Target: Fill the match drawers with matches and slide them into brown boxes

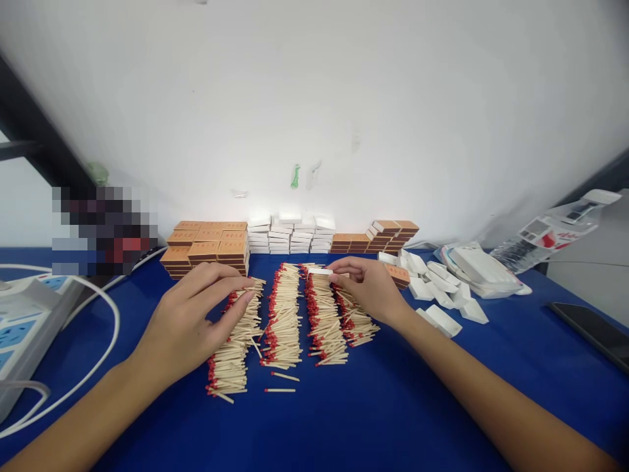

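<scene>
Red-tipped matches lie in several long heaps on a blue tabletop. My left hand (196,308) is over the leftmost heap of matches (228,367), thumb and fingers slightly apart, the fingertips at its upper part. My right hand (371,285) pinches a small white matchbox tray (319,271) at its right end, above the top of the third heap of matches (327,328). Partly under that hand is the rightmost heap of matches (358,324). Another heap of matches (284,321) lies between my hands, with two loose matches (281,391) below it.
Orange matchboxes (209,239) are stacked back left, more orange matchboxes (393,229) back right, and stacked white trays (291,236) between them. Loose white trays (442,285) lie at right, near a plastic bottle (555,229) and a phone (590,331). A power strip (29,314) with white cables is at left.
</scene>
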Demonstrator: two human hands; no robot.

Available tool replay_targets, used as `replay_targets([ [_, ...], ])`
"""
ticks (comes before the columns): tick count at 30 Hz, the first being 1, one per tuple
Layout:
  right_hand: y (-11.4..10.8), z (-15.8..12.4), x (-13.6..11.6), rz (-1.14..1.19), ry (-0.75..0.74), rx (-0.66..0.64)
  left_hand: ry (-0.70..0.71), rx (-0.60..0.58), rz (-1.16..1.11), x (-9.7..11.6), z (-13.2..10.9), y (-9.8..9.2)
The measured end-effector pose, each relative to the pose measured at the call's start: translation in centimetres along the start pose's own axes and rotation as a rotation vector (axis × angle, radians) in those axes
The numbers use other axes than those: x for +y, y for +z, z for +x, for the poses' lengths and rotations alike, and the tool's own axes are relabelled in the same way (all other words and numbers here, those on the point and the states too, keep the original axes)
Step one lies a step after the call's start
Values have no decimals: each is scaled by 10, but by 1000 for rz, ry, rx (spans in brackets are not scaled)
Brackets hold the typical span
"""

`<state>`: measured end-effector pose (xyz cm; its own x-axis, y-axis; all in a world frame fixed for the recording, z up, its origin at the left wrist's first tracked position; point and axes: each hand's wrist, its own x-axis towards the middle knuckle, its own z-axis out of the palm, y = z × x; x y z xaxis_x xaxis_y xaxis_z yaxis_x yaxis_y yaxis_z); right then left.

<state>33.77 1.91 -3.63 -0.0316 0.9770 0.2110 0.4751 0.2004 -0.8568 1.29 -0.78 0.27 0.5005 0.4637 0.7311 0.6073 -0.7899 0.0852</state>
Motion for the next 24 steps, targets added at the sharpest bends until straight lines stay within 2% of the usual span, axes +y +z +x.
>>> replay_targets([
  [6,0,-7,0,-61,-39,5,1,-4,-21,2,-1,0],
  [13,-2,-8,-6,-205,-89,72,11,-7,-28,1,0,2],
  [24,-1,-10,-5,-249,-195,134,21,-46,-46,3,1,0],
])
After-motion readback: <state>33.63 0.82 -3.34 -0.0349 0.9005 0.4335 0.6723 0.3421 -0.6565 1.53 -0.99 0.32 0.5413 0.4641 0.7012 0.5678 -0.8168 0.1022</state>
